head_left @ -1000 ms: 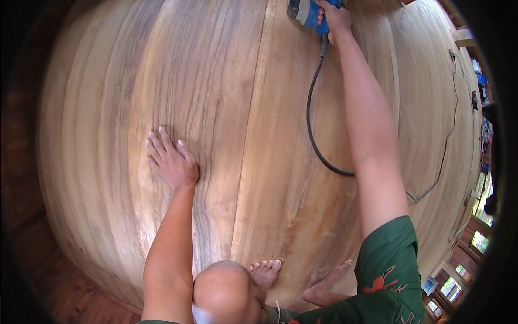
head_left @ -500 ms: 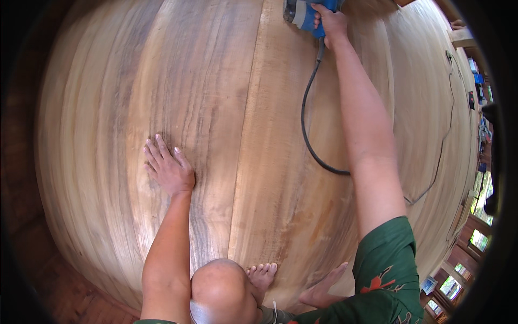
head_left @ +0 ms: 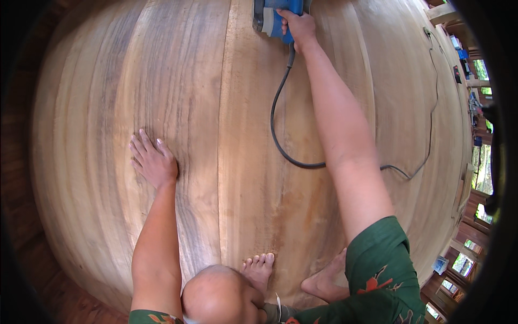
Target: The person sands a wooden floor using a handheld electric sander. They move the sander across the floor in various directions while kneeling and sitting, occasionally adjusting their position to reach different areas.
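My right hand [head_left: 300,28] grips the handle of a blue corded power sander [head_left: 268,20] at the top of the view, its upper part cut off by the picture's edge. The tool rests on a broad surface of wooden boards [head_left: 253,216], just right of a long seam. From its handle a black cord [head_left: 276,127] loops down and passes under my right forearm. My left hand [head_left: 155,163] lies flat on the boards at the left, fingers stretched, holding nothing. What touches the wood beneath the sander is hidden.
My bare feet [head_left: 259,270] and knee [head_left: 216,296] are at the bottom, on the same boards. The cord [head_left: 430,129] runs on at the right to a plug connection [head_left: 427,32]. Beyond the right edge stand a light blue container [head_left: 440,264], assorted items and windows.
The view has turned slightly right, so everything appears shifted left. More of the cord shows beside my right forearm. My left hand stays flat and my right keeps its grip.
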### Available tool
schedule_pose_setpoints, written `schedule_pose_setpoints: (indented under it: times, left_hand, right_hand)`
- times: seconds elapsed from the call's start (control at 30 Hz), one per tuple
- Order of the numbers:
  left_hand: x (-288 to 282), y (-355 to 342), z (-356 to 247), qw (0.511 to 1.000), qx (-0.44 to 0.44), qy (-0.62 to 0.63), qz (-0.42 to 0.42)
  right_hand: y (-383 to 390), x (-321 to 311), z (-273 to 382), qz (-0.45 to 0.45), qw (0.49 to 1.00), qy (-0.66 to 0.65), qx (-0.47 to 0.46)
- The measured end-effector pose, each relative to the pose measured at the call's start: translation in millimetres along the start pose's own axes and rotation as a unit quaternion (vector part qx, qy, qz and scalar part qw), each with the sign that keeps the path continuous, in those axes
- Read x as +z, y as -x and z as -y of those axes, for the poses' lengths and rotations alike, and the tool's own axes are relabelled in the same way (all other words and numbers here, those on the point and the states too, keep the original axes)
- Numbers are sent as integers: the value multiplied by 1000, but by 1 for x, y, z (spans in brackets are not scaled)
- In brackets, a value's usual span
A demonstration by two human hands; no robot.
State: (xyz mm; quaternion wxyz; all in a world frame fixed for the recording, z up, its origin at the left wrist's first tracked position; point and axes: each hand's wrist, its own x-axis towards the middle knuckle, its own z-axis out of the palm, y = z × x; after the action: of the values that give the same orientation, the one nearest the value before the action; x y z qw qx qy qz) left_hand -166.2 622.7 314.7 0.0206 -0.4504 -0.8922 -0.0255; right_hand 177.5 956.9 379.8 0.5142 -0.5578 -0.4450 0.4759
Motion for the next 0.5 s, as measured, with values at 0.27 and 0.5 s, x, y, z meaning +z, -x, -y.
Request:
schedule_pose_setpoints:
  times: [0.27, 0.5]
  left_hand:
    - [-2, 3, 1, 1000, -7, 8, -17]
    - [-2, 2, 1, 1000, -8, 17, -18]
  right_hand:
    - [61, -17, 3, -12, 1000, -2, 28]
    - [64, -28, -1, -28, 999, -19, 30]
